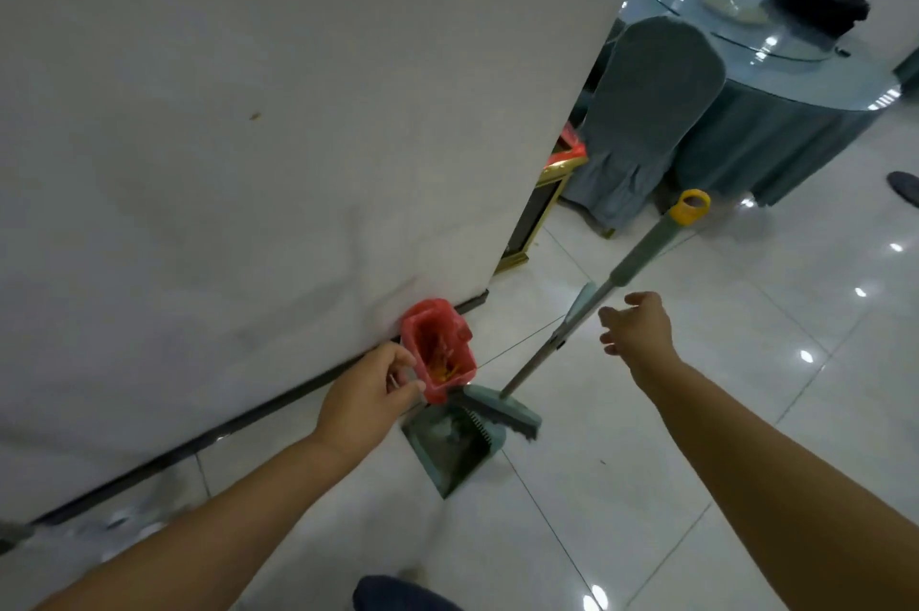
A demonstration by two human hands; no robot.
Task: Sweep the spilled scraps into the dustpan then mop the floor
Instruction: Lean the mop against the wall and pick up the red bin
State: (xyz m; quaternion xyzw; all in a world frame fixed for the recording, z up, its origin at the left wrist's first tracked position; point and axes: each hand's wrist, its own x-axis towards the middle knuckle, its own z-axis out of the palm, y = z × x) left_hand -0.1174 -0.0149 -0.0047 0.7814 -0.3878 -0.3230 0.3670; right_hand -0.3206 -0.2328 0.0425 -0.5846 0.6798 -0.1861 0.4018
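A white wall fills the left of my view, and its dark baseboard runs down to the pale tiled floor. Beyond the wall's corner stands a round desk with a glass top and a teal cloth, and a covered chair is pushed up beside it.

At the foot of the wall, near the corner, a small red bin lined with a red bag sits on the floor with orange scraps inside. Just in front of it lies the green dustpan, flat on the tiles and dirty inside. The broom stands with its head touching the dustpan's far edge, and its long handle, capped by a yellow ring, leans up and away toward the desk.

My left hand is at the bin's near rim, with the fingers pinched closed on a thin edge of the bag. My right hand hangs in the air just beside the broom handle, its fingers spread and touching nothing.
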